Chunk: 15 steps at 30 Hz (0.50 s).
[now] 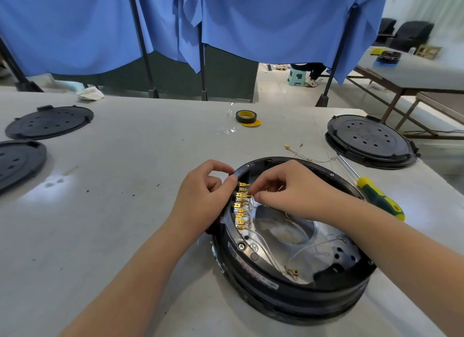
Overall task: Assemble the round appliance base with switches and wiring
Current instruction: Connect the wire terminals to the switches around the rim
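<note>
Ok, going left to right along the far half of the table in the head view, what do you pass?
Two black perforated covers → crumpled white cloth → roll of black tape → loose wires with brass terminals → stacked black covers.

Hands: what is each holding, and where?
Left hand grips the base at its rim; right hand pinches a wire end at the brass terminals.

black round base point(288, 296), gold terminals point(241, 206), green-and-yellow screwdriver point(380, 198), blue curtains point(263, 18), black-and-yellow tape roll point(246, 116)
</note>
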### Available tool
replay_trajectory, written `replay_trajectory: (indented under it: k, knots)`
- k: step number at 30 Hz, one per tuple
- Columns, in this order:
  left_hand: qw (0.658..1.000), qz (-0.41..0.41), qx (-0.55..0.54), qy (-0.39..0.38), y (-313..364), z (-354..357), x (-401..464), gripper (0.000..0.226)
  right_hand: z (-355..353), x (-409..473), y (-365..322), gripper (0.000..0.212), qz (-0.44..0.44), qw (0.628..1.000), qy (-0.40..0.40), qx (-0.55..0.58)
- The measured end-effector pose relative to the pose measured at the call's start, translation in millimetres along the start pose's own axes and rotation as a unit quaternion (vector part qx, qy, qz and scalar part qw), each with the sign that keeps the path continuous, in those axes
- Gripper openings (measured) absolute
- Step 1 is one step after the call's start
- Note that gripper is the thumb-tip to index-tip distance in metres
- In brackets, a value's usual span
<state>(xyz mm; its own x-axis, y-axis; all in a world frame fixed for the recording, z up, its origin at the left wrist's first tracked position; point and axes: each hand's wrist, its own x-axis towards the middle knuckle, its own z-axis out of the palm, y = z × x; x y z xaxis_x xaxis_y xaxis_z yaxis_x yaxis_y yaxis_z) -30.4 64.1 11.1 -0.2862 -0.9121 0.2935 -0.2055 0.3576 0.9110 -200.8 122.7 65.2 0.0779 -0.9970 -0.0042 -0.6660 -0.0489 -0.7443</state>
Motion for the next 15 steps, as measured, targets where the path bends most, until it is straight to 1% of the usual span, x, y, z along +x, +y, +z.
replay_trajectory:
  k: [15]
  knots:
    - [1.000,0.007,0.005,-0.007,0.0,-0.8,-0.5,0.004,0.4,-0.4,0.4,0.024,-0.015,1.000,0.005,-0.004]
